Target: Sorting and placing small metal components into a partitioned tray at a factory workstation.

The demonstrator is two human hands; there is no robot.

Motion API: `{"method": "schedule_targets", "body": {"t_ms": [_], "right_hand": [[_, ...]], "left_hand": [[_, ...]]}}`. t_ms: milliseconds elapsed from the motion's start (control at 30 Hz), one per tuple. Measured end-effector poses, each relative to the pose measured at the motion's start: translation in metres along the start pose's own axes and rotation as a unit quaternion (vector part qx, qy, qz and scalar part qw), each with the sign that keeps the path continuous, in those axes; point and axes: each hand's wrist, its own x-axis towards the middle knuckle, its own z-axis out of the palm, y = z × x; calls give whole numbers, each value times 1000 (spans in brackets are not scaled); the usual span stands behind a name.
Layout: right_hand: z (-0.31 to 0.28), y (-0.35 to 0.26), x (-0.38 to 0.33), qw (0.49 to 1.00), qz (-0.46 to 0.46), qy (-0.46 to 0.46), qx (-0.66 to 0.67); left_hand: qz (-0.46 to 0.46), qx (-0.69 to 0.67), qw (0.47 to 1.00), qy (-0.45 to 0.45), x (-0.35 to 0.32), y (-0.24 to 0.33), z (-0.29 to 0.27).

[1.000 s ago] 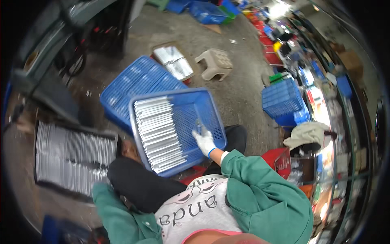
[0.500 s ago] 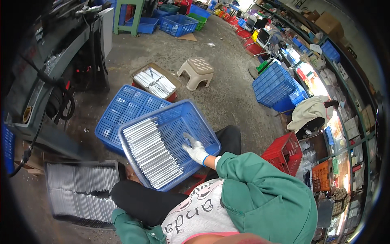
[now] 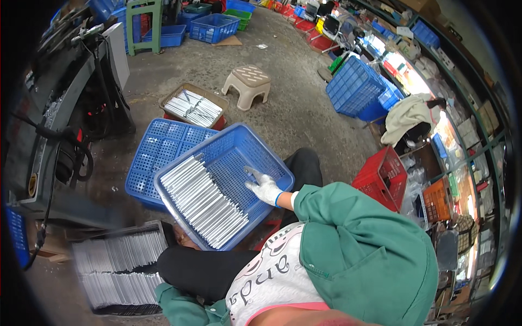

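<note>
My right hand (image 3: 263, 188), in a white glove with a blue cuff edge, is over the right side of a blue perforated basket (image 3: 283, 173). Its fingers are apart and nothing shows in them. A row of silvery metal rods (image 3: 201, 198) lies side by side in the left part of this basket. Of my left arm only the green sleeve (image 3: 182, 304) shows, low beside my black-clad knee; the hand itself is hidden. Near that sleeve stands a black crate (image 3: 166, 233) packed with two rows of similar silvery rods (image 3: 122, 252).
Another blue crate (image 3: 145, 155) sits under and behind the basket. Beyond it are a brown tray (image 3: 224, 103) of rods and a beige stool (image 3: 248, 76). Dark machinery (image 3: 65, 146) stands left. At right are a red crate (image 3: 375, 179), a blue crate (image 3: 353, 87) and cluttered shelving.
The view has shifted, so most of the scene sits slightly differently in the picture. My right hand stays open over the basket, and the rods look unchanged.
</note>
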Motion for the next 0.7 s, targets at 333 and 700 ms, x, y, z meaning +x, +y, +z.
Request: {"method": "schedule_targets", "body": {"t_ms": [333,700], "right_hand": [[7,-8,-12,999,-33,-7,6],[-35,-29,-6,989,53,33,132]], "left_hand": [[64,149,979,126,16,74,0],[85,393,853,332,48,94,28]]}}
